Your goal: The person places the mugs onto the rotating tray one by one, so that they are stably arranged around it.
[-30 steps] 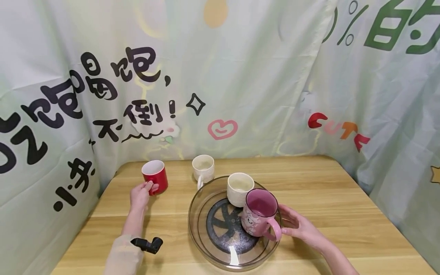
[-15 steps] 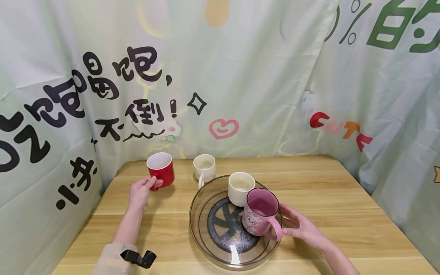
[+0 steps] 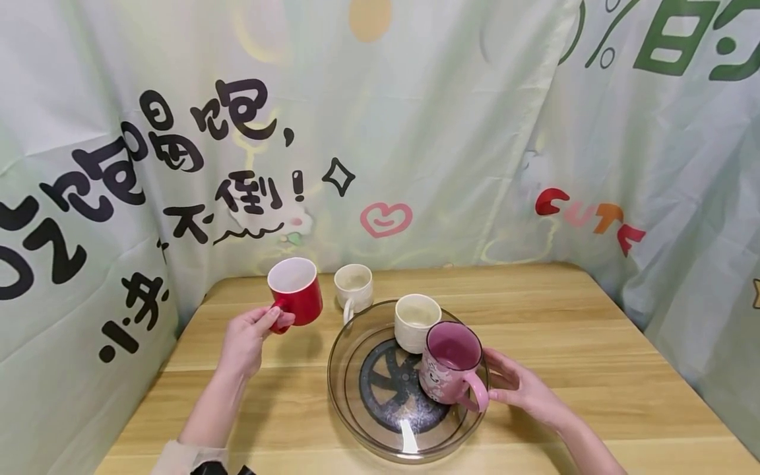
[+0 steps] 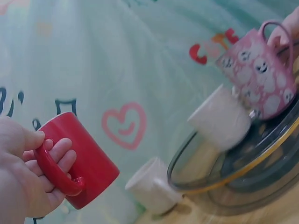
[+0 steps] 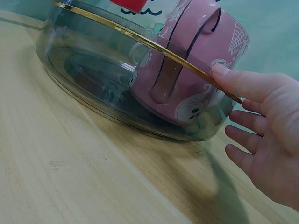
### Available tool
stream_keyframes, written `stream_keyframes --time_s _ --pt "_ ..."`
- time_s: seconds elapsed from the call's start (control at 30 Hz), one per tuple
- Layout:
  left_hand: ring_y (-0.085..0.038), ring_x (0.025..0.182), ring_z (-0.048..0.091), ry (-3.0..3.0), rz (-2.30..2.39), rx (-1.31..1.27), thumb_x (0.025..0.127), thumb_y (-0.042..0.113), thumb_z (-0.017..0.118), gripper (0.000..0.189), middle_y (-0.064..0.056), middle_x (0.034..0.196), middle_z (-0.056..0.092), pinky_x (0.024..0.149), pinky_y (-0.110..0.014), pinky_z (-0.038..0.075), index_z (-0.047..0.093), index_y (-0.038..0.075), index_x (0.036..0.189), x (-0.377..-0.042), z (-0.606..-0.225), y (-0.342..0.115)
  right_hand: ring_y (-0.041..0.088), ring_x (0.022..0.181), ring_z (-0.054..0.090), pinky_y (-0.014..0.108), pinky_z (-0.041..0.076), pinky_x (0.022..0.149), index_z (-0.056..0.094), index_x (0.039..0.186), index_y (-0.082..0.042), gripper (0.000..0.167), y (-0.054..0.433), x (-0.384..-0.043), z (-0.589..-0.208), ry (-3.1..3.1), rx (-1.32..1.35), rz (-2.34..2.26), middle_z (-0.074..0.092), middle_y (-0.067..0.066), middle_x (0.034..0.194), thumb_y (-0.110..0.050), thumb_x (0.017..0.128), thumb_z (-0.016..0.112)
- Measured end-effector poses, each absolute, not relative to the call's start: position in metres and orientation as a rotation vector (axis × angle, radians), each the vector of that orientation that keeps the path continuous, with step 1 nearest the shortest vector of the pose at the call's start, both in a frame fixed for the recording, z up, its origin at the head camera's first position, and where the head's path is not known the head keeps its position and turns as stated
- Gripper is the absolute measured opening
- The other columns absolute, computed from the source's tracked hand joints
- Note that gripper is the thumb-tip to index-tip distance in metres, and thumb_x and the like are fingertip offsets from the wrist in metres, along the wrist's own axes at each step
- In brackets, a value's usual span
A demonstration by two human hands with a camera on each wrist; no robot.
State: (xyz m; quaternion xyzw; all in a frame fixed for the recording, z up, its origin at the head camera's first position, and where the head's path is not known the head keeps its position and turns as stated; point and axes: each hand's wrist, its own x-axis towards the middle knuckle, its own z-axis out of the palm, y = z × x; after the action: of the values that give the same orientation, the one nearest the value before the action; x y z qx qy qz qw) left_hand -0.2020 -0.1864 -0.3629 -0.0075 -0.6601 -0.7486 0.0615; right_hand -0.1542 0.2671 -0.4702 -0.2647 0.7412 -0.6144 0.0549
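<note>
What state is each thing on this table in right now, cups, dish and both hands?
Red mug: upright, lifted off the table, held by its handle.
Left hand: fingers curled round the red mug's handle.
Pink mug: upright inside the glass dish.
Cream cup: upright in the dish, beside the pink mug.
White cup: upright on the wooden table, outside the dish.
Glass dish: flat on the table.
Right hand: open, fingers at the dish's rim.

Curtained recording booth (image 3: 415,132), wooden table (image 3: 594,343)

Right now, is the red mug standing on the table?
No, the left hand holds the red mug by its handle, lifted clear of the table.
</note>
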Motion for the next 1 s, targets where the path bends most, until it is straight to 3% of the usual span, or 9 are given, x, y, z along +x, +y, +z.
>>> stream_keyframes --time_s 0.17,0.47,1.0 --pt "-0.011 0.072 0.066 -2.025 -2.294 -0.129 0.092 0.002 0.053 0.022 0.002 0.070 0.070 0.074 -0.026 0.049 0.067 0.009 0.077 -0.185 -0.356 -0.174 -0.005 0.117 0.042 0.013 0.035 0.095 0.016 0.134 0.023 0.069 0.267 -0.156 -0.470 2.263 -0.801 -1.868 0.019 0.047 0.133 0.006 0.084 0.060" --pt "-0.012 0.075 0.061 -2.142 -2.317 -0.335 0.092 0.003 0.053 0.017 0.002 0.072 0.070 0.073 -0.027 0.047 0.066 -0.007 0.090 -0.159 -0.358 -0.152 -0.005 0.109 0.049 0.012 0.039 0.090 0.027 0.130 0.024 0.063 0.265 -0.153 -0.468 2.387 -0.633 -1.872 0.033 0.045 0.128 0.004 0.083 0.063" --pt "-0.010 0.079 0.063 -2.319 -2.355 -0.629 0.093 0.008 0.052 0.032 0.006 0.078 0.070 0.078 -0.026 0.045 0.055 -0.024 0.098 -0.137 -0.375 -0.127 -0.005 0.107 0.050 0.015 0.043 0.089 0.029 0.131 0.022 0.062 0.266 -0.153 -0.469 2.411 -0.605 -1.832 0.035 0.043 0.129 0.001 0.084 0.063"
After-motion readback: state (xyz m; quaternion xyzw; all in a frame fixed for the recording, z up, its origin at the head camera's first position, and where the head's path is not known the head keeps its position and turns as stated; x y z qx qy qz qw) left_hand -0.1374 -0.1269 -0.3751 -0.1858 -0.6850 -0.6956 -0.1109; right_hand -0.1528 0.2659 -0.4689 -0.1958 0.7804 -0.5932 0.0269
